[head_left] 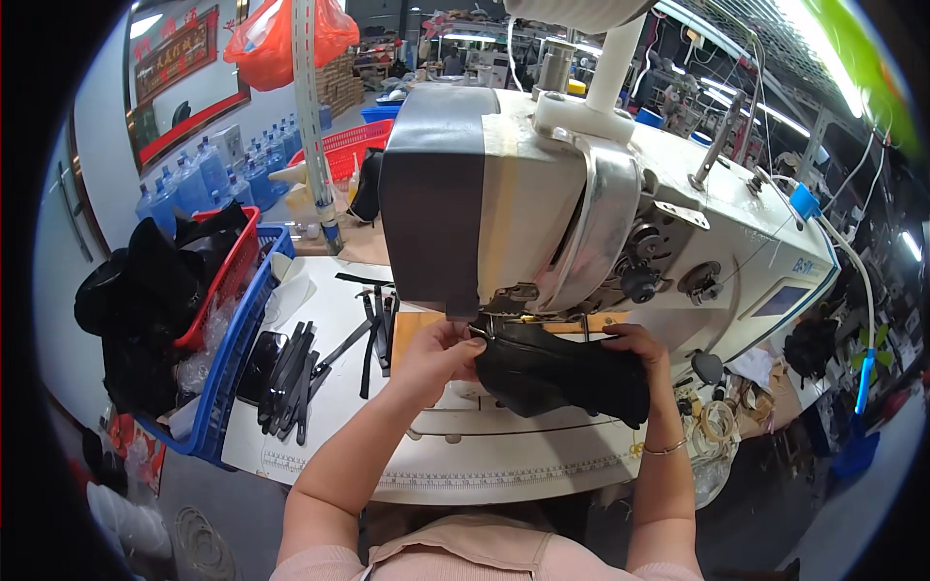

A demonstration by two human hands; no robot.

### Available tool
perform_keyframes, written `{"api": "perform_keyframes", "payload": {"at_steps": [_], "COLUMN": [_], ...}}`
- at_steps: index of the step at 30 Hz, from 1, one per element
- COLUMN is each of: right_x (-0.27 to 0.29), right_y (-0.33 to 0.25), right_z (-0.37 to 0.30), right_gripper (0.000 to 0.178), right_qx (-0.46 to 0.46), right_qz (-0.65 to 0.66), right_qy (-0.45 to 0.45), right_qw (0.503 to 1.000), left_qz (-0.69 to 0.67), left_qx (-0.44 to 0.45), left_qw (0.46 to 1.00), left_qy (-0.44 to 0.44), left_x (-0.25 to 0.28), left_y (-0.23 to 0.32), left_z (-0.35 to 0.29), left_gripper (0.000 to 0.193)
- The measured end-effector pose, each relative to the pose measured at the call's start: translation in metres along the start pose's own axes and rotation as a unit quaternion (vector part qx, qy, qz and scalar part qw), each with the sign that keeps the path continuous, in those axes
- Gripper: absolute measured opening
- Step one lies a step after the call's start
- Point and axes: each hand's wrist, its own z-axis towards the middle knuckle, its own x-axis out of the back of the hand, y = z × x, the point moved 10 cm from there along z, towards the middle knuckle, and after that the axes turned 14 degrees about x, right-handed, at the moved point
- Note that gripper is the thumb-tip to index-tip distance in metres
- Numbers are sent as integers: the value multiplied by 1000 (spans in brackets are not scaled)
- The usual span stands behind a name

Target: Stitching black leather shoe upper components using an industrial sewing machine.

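A black leather piece, which looks like a shoe upper (562, 373), lies under the head of a large white sewing machine (531, 203). My left hand (441, 356) pinches its left end close to the needle area, thumb and fingers together. At the other end, my right hand (643, 351) is wrapped round its right edge, thumb side hidden behind the leather. The needle and the exact stitching spot are hidden by the machine head and the leather.
Left of my arm, several black straps (291, 382) lie beside a dark shiny flat object (260, 367). A blue crate (215, 412) holding a red basket (221, 281) of black pieces stands at the table's left edge. Tape rolls (715, 423) sit at the right.
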Motion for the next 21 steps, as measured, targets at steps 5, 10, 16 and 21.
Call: {"api": "perform_keyframes", "payload": {"at_steps": [5,10,16,21], "right_x": [-7,-6,-10,21], "right_y": [9,5,24,39], "right_z": [2,16,18,0], "right_gripper": [23,24,21,19], "right_qx": [-12,19,-49,-142], "right_qz": [27,34,50,17], "right_qy": [0,-17,-43,53], "right_qw": [1000,999,997,988], "left_qz": [-1,-15,-8,35], "left_qx": [5,-12,-30,-19], "left_qw": [1000,1000,999,998], "left_qy": [3,17,39,46], "left_x": [4,0,4,-2], "left_y": [-3,-2,-1,-1], "left_z": [-1,-3,-5,-3], "left_gripper": [15,15,14,14]}}
